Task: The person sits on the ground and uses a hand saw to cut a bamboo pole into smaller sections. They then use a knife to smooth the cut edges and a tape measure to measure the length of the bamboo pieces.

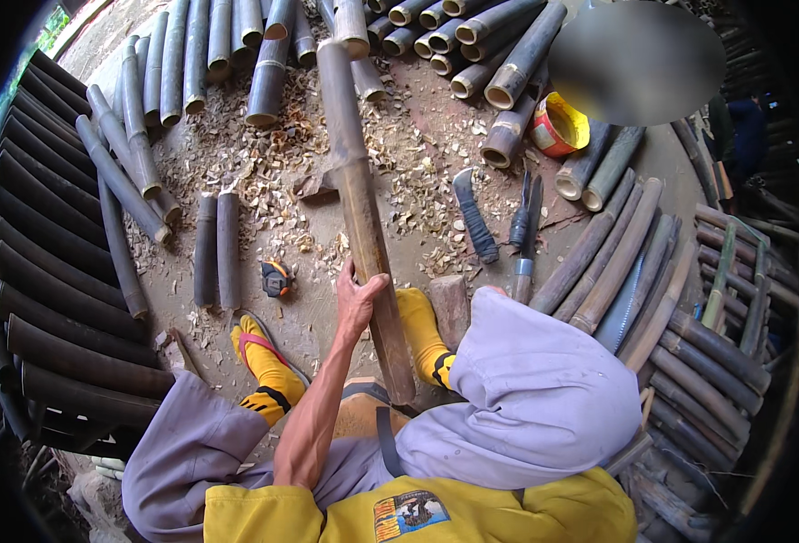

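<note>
My left hand (361, 297) is closed around a long brown bamboo pole (363, 213), its thumb along the near side. The pole slants from between my knees away to the far middle, with a raised node partway along it. Beneath the pole, near that node, a dark flat piece (316, 186) shows in part on the ground. My right hand is not in view. To the right of the pole lies a tool with a dark wrapped handle (478, 226). Beyond it are long dark-bladed tools (526, 231). An orange and black tape measure (276, 279) rests left of my hand.
Pale wood chips (264, 172) cover the ground ahead. Cut bamboo tubes (196, 54) lie across the back, with more bamboo (617, 244) and a saw blade (621, 303) at right. A bamboo rack (65, 262) stands left. A red and yellow container (560, 125) sits near a person at back right.
</note>
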A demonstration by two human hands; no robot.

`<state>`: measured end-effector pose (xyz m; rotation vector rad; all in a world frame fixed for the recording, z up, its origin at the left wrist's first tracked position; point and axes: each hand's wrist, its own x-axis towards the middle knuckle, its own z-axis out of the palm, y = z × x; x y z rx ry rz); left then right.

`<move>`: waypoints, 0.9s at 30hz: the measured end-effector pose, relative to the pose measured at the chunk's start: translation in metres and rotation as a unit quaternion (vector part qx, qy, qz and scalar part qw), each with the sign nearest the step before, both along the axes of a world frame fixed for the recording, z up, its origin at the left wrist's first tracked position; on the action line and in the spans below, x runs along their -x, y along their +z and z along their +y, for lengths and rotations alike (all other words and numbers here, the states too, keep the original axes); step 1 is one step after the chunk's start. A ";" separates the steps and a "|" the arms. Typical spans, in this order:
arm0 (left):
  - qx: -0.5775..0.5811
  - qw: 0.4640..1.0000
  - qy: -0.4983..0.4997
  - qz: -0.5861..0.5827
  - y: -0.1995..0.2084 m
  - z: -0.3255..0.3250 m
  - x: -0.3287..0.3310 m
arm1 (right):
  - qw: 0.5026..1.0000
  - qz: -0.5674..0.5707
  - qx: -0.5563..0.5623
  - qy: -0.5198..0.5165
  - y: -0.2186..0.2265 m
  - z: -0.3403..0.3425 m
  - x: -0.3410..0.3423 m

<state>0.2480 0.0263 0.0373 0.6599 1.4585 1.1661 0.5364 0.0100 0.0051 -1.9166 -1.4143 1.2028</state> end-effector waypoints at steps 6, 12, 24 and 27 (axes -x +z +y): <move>-0.105 0.991 -0.077 0.022 0.041 0.057 -0.032 | 0.917 0.321 0.159 0.174 0.020 0.043 0.086; -0.057 0.992 -0.110 0.011 0.038 0.075 -0.010 | 0.955 0.292 -0.037 -0.034 0.046 0.101 0.133; 0.080 0.988 -0.040 0.122 -0.057 -0.001 0.043 | 0.975 0.107 -0.148 -0.127 0.011 0.241 0.122; 0.091 0.989 -0.021 0.118 -0.060 -0.006 0.048 | 0.964 -0.066 -0.248 -0.072 0.030 0.284 0.126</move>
